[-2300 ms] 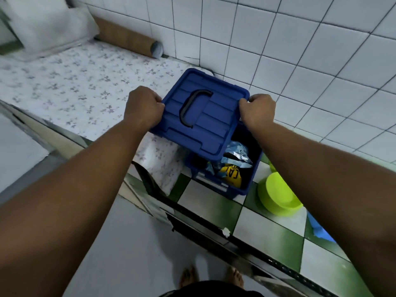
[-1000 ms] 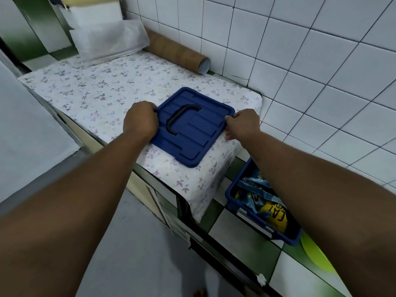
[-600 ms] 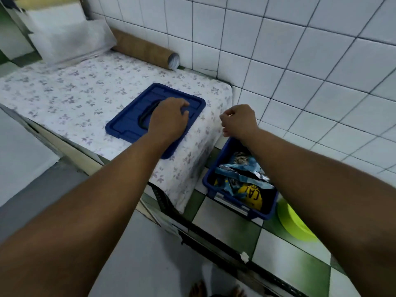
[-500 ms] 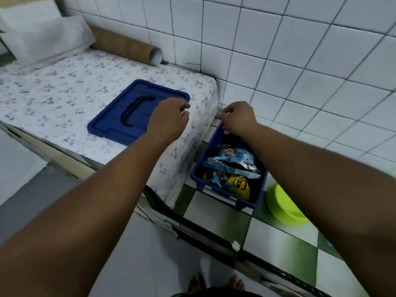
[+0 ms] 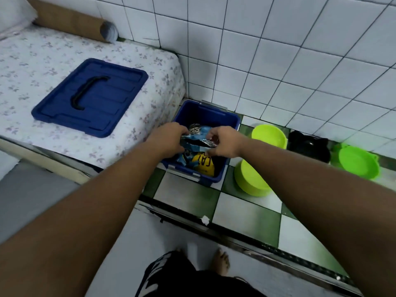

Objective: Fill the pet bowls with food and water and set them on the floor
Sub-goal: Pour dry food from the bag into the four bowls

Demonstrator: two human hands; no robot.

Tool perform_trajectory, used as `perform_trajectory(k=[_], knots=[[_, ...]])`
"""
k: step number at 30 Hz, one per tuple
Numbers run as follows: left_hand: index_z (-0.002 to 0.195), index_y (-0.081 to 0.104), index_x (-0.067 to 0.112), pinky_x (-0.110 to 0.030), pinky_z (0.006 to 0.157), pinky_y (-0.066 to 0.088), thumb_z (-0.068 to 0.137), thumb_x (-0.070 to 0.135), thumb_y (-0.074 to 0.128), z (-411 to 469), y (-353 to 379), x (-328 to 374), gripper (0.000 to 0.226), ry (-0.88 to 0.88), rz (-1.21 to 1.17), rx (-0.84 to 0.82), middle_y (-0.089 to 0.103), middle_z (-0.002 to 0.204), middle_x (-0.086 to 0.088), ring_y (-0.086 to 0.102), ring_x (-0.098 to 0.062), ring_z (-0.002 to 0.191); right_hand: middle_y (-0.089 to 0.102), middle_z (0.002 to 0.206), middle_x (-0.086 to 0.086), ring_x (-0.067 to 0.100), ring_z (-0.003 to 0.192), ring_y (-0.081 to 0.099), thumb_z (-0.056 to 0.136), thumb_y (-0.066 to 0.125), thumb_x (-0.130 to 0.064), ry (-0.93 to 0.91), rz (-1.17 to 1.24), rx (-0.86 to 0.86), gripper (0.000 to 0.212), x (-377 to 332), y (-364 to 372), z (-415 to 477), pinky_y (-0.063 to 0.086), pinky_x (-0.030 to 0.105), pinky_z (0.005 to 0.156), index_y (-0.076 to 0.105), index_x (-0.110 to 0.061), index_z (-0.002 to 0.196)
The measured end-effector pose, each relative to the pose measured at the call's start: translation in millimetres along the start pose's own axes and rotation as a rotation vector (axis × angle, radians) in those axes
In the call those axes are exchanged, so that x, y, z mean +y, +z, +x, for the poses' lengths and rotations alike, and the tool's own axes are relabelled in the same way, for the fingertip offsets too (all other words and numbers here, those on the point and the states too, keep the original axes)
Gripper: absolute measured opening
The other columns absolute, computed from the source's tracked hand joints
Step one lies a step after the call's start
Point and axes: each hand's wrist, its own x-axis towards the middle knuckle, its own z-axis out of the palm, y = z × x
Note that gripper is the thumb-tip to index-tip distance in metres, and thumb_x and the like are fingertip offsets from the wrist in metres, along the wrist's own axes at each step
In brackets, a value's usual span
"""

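Observation:
An open blue storage box point(image 5: 216, 116) stands on the green and white checked counter. Inside it lies a blue and yellow cat food bag point(image 5: 200, 161). My left hand point(image 5: 169, 139) grips the bag's top edge on the left, and my right hand point(image 5: 222, 142) pinches the same edge on the right. The bag's mouth looks spread between them. Two lime green bowls point(image 5: 248, 179) point(image 5: 269, 136) sit just right of the box. A third green bowl point(image 5: 357, 162) stands further right.
The box's blue lid point(image 5: 90, 97) lies flat on the flowered cloth point(image 5: 42, 56) to the left. A cardboard tube point(image 5: 72, 20) rests against the tiled wall. A black object point(image 5: 308, 147) sits between the green bowls. My bare feet show on the grey floor below.
Both hands set the lid down on the cloth, left it, and came down into the open box. They now hold the cat food bag's top edge.

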Motion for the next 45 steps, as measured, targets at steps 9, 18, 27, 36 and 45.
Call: perform_trajectory(k=[9, 18, 27, 36, 45], knots=[[0.123, 0.068, 0.014, -0.042, 0.093, 0.05, 0.087, 0.013, 0.071, 15, 10, -17, 0.036, 0.135, 0.171, 0.039, 0.058, 0.118, -0.009, 0.052, -0.028, 0.113, 0.064, 0.103, 0.003, 0.023, 0.086, 0.061, 0.082, 0.073, -0.032, 0.029, -0.093, 0.094, 0.036, -12, 15, -3, 0.047, 0.031, 0.07, 0.053, -0.023, 0.111], [0.099, 0.075, 0.015, -0.038, 0.08, 0.053, 0.091, 0.013, 0.066, 25, 9, -24, 0.013, 0.11, -0.085, 0.149, 0.066, 0.104, -0.005, 0.062, -0.023, 0.095, 0.07, 0.103, 0.009, 0.03, 0.091, 0.065, 0.091, 0.058, -0.017, 0.113, 0.004, 0.287, 0.019, -15, 16, -2, 0.048, 0.03, 0.072, 0.064, -0.019, 0.109], [0.107, 0.074, 0.018, -0.029, 0.081, 0.044, 0.098, 0.022, 0.063, 36, -11, -26, 0.015, 0.009, -0.376, 0.271, 0.063, 0.099, 0.006, 0.058, -0.013, 0.092, 0.073, 0.096, 0.005, 0.02, 0.088, 0.064, 0.092, 0.057, -0.011, 0.108, 0.243, 0.467, 0.017, -13, -1, 2, 0.044, 0.024, 0.073, 0.072, -0.014, 0.099], [0.11, 0.069, 0.019, -0.011, 0.076, 0.051, 0.092, 0.008, 0.071, 29, -17, -36, 0.021, 0.004, -0.847, 0.36, 0.068, 0.098, 0.006, 0.064, -0.007, 0.09, 0.069, 0.085, 0.006, 0.017, 0.078, 0.059, 0.095, 0.055, -0.006, 0.118, 0.426, 0.587, 0.016, -22, -17, 3, 0.039, 0.011, 0.057, 0.07, -0.01, 0.093], [0.112, 0.067, 0.015, -0.021, 0.08, 0.057, 0.095, 0.01, 0.069, 12, -7, -40, 0.018, -0.057, -1.259, 0.333, 0.072, 0.104, 0.003, 0.068, -0.01, 0.095, 0.069, 0.087, 0.002, 0.016, 0.082, 0.06, 0.094, 0.055, -0.008, 0.098, 0.459, 0.631, 0.017, -40, -34, 0, 0.039, 0.02, 0.071, 0.072, -0.008, 0.097]])
